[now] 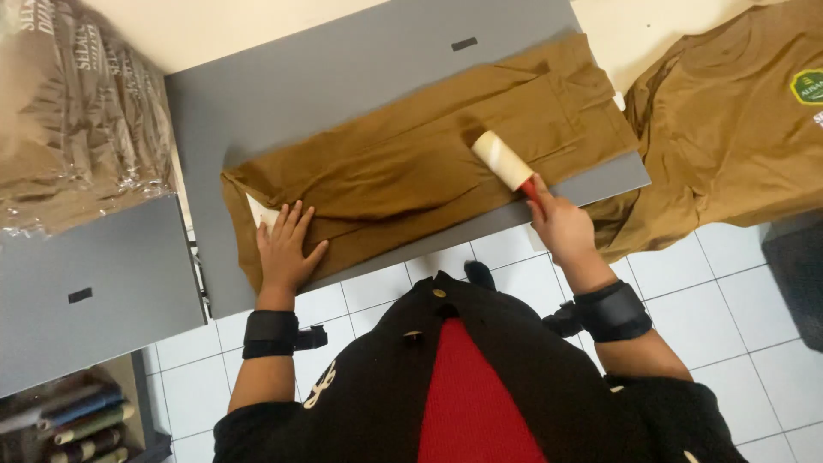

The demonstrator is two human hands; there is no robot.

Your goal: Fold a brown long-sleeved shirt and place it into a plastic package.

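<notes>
Lengthwise, the folded brown trousers (411, 163) run eight to two o'clock across the grey bench (257, 111); left hand (285, 244) lies flat, pinning them, right hand (561, 225) grasps a lint roller (504, 161) touching them toward two.

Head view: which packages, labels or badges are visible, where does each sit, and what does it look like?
Stack of clear plastic packages: top left, brown folded garments inside, pale print on the wrap.
Badge: on the brown shirt at the right edge, green shield shape with a yellow border.
Two black tape marks: one on the grey board near the top, one on the lower-left grey surface; small and plain.
No screens or signs.
</notes>
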